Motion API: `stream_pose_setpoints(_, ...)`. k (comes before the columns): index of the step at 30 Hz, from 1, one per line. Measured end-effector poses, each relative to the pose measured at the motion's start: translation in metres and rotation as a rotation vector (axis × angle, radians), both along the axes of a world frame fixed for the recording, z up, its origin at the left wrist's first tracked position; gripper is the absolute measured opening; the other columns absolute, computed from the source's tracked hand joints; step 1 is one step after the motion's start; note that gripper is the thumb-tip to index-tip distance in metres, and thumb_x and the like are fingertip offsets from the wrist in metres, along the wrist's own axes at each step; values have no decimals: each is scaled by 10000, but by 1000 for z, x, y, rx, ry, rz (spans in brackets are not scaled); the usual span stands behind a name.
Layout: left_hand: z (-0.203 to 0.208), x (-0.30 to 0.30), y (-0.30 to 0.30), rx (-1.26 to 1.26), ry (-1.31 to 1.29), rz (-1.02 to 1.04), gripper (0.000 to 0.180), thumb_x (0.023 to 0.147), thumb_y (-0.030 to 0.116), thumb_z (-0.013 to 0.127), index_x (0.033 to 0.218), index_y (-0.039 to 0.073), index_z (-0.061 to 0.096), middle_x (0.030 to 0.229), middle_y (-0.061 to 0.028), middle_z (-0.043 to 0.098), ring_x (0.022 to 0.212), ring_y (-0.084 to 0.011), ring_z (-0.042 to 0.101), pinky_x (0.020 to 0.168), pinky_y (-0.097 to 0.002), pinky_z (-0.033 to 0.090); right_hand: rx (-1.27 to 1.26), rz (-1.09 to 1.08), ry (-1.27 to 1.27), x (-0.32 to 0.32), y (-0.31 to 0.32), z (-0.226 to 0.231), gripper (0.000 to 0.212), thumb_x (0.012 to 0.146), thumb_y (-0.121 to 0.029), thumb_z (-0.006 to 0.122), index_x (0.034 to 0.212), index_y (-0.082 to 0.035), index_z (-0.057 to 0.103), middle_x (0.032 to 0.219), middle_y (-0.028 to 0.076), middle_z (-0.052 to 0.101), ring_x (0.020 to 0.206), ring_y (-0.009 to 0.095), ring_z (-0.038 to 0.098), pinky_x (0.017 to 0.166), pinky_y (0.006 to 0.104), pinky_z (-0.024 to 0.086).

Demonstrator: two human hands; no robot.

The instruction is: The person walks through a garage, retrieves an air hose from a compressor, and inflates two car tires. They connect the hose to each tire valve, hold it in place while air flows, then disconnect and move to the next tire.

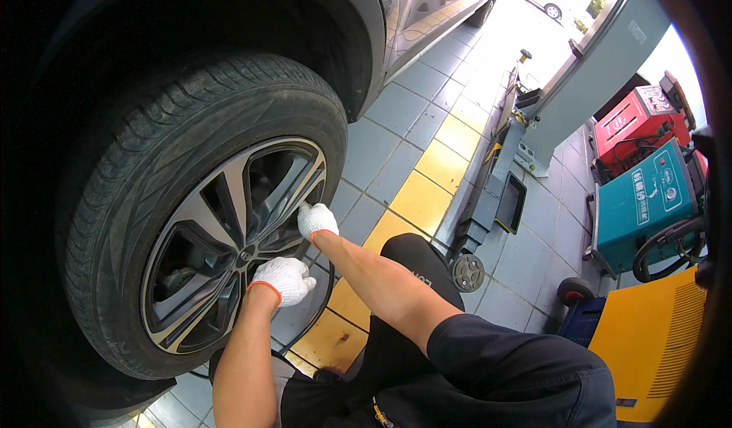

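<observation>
A car wheel with a black tyre and a two-tone silver and black alloy rim sits under the dark wheel arch. My left hand, in a white knitted glove with an orange cuff, is beside the hub cap at the lower spokes. Its fingers are curled and its thumb sticks out; what they hold, if anything, is hidden. My right hand, gloved alike, is at the rim's right edge, with its fingers bent over it. Between the spokes, parts of the brake show dimly.
A dark hose or cable curves over the tiles below the wheel. Right of my knee lies a lift arm with a round pad, joined to a grey post. Red, teal and yellow machines line the right side.
</observation>
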State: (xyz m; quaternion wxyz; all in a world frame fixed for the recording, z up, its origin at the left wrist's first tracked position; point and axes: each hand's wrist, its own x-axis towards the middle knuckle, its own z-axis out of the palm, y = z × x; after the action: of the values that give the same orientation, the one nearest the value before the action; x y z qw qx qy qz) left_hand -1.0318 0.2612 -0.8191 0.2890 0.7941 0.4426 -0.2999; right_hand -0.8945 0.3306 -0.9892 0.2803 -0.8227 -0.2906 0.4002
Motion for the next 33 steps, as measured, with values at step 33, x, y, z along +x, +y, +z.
stream_pose_setpoints(33,-169,3,54,-6,-370,713,509,978,441,605,1145,-6,782,1228,-237,751,1141,-417,705,976,-506,530,-46,495,-253,47,-53,23,596,1052,-501,566,1223,44,738,1268,306,728,1270,453,671,1039,472,537)
